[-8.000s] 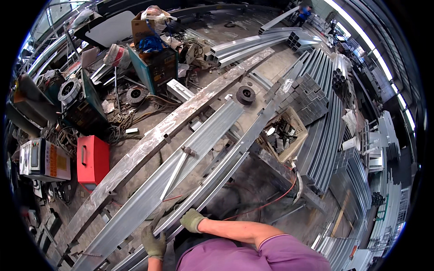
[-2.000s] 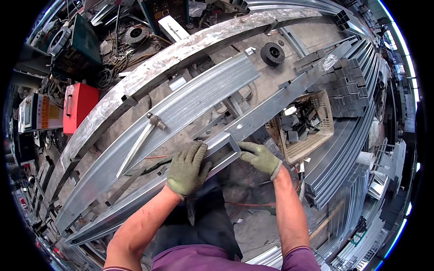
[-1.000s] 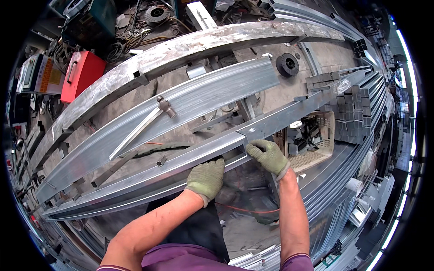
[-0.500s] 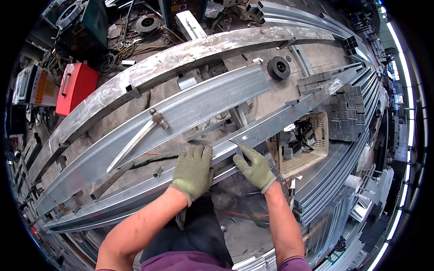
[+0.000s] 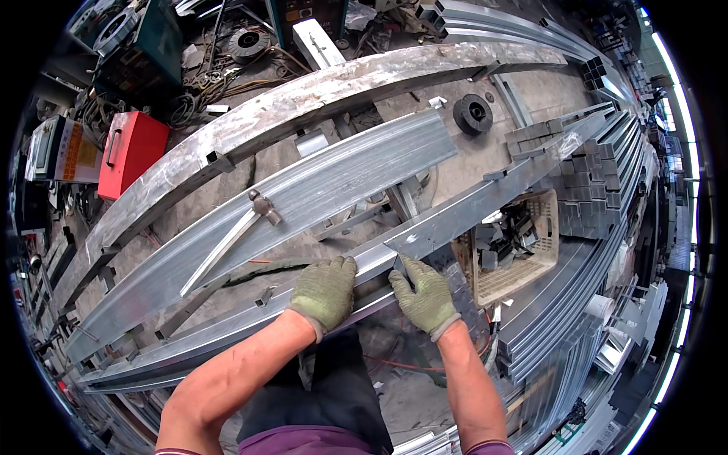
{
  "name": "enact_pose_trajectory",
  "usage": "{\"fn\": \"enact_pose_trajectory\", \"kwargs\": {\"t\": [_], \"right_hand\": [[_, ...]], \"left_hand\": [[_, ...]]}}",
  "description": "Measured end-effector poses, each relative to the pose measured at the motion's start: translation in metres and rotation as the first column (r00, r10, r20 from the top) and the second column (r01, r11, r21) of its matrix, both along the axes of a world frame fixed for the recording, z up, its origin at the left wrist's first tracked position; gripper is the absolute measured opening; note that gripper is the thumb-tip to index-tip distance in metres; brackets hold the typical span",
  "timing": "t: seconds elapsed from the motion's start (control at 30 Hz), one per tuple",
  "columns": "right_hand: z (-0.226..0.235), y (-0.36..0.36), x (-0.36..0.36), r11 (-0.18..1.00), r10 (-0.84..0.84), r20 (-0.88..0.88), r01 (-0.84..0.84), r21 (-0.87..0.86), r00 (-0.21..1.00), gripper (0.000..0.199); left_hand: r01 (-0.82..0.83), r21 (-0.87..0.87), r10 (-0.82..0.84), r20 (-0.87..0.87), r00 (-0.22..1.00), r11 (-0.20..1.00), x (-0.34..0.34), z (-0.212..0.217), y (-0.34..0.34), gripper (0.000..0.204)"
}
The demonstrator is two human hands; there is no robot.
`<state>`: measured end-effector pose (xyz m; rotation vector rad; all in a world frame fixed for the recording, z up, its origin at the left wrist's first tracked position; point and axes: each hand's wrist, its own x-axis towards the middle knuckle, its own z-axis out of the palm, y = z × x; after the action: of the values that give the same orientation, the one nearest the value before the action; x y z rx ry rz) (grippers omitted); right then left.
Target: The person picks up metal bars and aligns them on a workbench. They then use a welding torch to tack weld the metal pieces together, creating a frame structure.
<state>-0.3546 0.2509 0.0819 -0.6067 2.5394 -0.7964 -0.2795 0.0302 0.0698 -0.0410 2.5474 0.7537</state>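
A long galvanized steel beam (image 5: 447, 216) runs slantwise in front of me, from the lower left up to the right. My left hand (image 5: 324, 292), in a green work glove, lies over its near edge with the fingers together and curled on the metal. Just right of it, my gloved right hand (image 5: 426, 299) is at the same edge. Between its thumb and forefinger is a thin, dark, pointed piece (image 5: 399, 262) against the beam; its kind is unclear. Beyond, a hammer (image 5: 263, 206) with a pale handle lies on a wide steel channel (image 5: 341, 178).
A cream plastic crate (image 5: 552, 235) of metal offcuts stands right of the beam, near stacked square tubes (image 5: 590, 186). A black spool (image 5: 472, 114) lies on the floor. A rusty curved beam (image 5: 303, 95) spans the far side, with a red box (image 5: 133, 155) behind it.
Both hands have come slightly nearer to me along the beam's near edge, the right one more. The right thumb and forefinger have shifted at the pointed piece. The whole view has moved a little.
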Motion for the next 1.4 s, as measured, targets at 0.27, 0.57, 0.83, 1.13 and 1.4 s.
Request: {"fn": "enact_pose_trajectory", "kwargs": {"t": [0.27, 0.57, 0.83, 1.13, 1.4], "right_hand": [[0.002, -0.002, -0.004, 0.997, 0.042, -0.052, -0.039, 0.065, 0.998, 0.044], [0.009, -0.003, -0.007, 0.995, 0.049, 0.049, -0.053, 0.081, 0.998, 0.049], [0.007, 0.002, -0.003, 0.996, -0.061, 0.118, 0.069, -0.065, 0.991, 0.047], [-0.007, 0.024, 0.088, 0.593, -0.572, 0.543, 0.767, -0.244, 0.615, 0.040], [-0.009, -0.047, 0.116, 0.605, -0.559, 0.548, 0.758, -0.243, 0.623, 0.024]], "left_hand": [[0.084, -0.002, -0.084, 0.066, 0.994, 0.996, -0.013, 0.001, 0.002, 0.055], [0.172, 0.362, -0.082, -0.250, 0.965, 0.916, -0.041, -0.004, -0.006, 0.080], [0.202, 0.612, -0.147, -0.140, 0.979, 0.764, -0.054, -0.024, -0.010, 0.074], [0.233, 0.526, -0.161, -0.179, 0.971, 0.818, -0.054, -0.024, -0.009, 0.078], [0.233, 0.532, -0.140, -0.209, 0.968, 0.814, -0.053, -0.030, -0.007, 0.077]]}}
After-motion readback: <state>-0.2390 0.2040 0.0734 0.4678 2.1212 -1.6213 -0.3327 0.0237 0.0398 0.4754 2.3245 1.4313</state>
